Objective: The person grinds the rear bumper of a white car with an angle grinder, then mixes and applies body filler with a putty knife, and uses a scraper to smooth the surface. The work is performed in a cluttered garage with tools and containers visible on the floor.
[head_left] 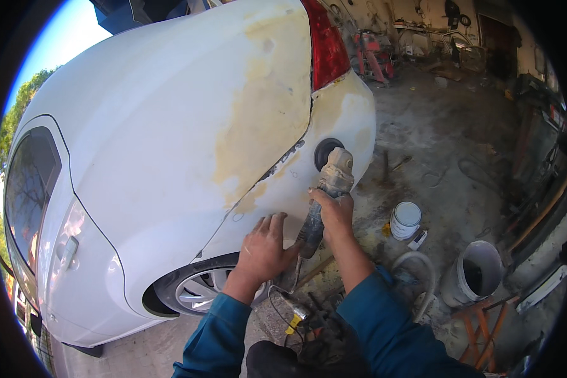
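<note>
My right hand (332,217) grips a dusty power polisher or sander (332,176), its round dark pad (327,151) against the rear bumper of a white car (138,145). My left hand (264,249) rests fingers-apart on the fender above the rear wheel (201,290), its thumb beside the tool's rear end; whether it touches the tool I cannot tell. Yellowish patches (249,132) mark the panel near the red tail light (327,53) and along the seam. A thin cord hangs from the tool's end.
A paint can (404,223), a white bucket (469,274), a hose (422,271) and an orange folding stand (488,334) are on the garage floor (435,113) at the right. Clutter, with red equipment (372,53), lines the back and right wall. Trees show at the far left.
</note>
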